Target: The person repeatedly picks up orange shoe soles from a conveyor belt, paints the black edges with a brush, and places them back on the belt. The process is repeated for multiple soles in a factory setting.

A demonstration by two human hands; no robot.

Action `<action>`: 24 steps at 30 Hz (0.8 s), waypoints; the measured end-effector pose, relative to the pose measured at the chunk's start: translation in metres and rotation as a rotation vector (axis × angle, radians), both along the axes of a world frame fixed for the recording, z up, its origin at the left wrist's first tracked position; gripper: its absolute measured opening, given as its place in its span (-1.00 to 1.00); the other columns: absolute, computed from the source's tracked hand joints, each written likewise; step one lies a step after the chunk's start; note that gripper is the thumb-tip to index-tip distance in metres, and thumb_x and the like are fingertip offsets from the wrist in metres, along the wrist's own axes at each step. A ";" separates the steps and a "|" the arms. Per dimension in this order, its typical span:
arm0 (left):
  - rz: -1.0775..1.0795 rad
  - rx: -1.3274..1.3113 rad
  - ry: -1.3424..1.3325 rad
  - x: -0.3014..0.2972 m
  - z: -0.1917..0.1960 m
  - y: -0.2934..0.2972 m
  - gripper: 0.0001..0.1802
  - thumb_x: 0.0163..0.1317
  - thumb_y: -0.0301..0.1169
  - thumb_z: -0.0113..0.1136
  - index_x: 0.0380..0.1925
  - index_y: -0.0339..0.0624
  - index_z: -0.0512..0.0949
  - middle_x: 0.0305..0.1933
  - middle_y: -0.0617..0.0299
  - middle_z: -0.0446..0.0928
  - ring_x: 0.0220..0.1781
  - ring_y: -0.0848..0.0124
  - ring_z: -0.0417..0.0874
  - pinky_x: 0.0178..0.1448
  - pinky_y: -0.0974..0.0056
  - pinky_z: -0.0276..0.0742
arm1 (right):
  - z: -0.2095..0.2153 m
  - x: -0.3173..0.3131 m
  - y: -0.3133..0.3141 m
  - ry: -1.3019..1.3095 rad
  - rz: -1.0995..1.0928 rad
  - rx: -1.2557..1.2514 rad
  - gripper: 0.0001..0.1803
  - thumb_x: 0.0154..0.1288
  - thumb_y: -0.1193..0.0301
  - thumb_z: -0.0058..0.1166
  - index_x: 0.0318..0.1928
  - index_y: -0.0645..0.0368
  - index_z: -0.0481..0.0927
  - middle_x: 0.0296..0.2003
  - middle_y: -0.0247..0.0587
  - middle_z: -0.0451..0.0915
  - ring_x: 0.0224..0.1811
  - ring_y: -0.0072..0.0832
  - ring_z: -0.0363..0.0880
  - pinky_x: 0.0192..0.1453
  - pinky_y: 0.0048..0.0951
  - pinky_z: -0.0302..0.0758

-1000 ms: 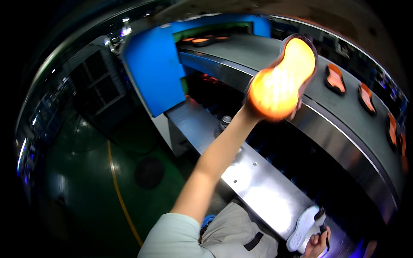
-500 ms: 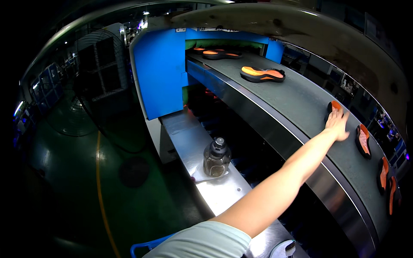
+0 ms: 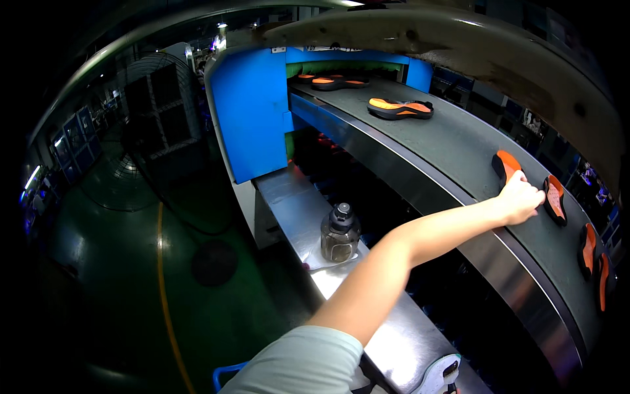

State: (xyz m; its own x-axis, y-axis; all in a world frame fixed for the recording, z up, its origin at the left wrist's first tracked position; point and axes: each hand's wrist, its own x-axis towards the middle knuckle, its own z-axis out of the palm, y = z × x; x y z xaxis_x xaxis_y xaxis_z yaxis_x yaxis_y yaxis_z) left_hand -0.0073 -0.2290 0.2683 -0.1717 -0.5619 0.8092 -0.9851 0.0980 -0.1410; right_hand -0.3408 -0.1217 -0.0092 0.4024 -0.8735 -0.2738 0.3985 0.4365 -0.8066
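My left hand [image 3: 522, 199] reaches across a grey-green conveyor belt with its fingers closed. It seems to grip the near end of an orange-and-black shoe sole [image 3: 507, 164]; the hand hides that end and the fingertips. Just right of the hand, apart from the first one, lies another sole [image 3: 555, 201] with a pinkish dotted middle. Two more orange soles, a wider one [image 3: 587, 251] and a narrow one [image 3: 602, 282], lie close together farther along the belt's right end. My right hand is out of view.
Farther back, an orange-and-black sole [image 3: 400, 109] and others [image 3: 339, 83] near the blue machine opening sit on the belt [image 3: 453, 154]. A dark bottle [image 3: 340, 238] stands on the metal ledge below. A pale, dark-holed object [image 3: 438, 374] lies at the ledge's near end.
My left hand has drawn down and back a little, its elbow bending more. The spread fingers have closed by the sole. The view has shifted slightly.
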 end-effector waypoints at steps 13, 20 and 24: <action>-1.049 0.441 1.922 -0.034 -0.095 0.187 -0.50 -0.05 -0.61 0.04 -0.01 -0.45 0.28 -0.06 -0.05 0.44 -0.10 0.27 0.53 0.02 0.20 0.46 | 0.013 -0.016 0.014 -0.150 -0.169 0.033 -0.71 0.08 0.56 0.02 -0.13 0.22 0.43 -0.30 -0.25 0.53 -0.27 -0.55 0.49 -0.24 -0.56 0.38; -1.868 0.118 2.207 -0.054 -0.168 0.300 -0.26 -0.05 -0.65 -0.05 0.21 -0.28 -0.03 0.22 -0.04 0.14 0.25 0.08 0.20 0.26 0.09 0.15 | 0.016 -0.051 0.023 -0.067 -0.210 0.072 -0.72 0.03 0.46 0.13 -0.18 0.16 0.50 -0.32 -0.36 0.54 -0.28 -0.65 0.43 -0.24 -0.62 0.28; -2.927 -0.164 2.398 0.008 -0.191 0.348 -0.24 0.12 -0.33 0.08 0.27 -0.06 -0.09 0.35 0.06 -0.12 0.31 -0.05 -0.01 0.28 -0.03 0.02 | 0.000 -0.062 0.029 -0.171 -0.218 0.058 -0.79 0.04 0.46 0.12 -0.24 0.12 0.53 -0.36 -0.41 0.53 -0.32 -0.70 0.40 -0.30 -0.67 0.27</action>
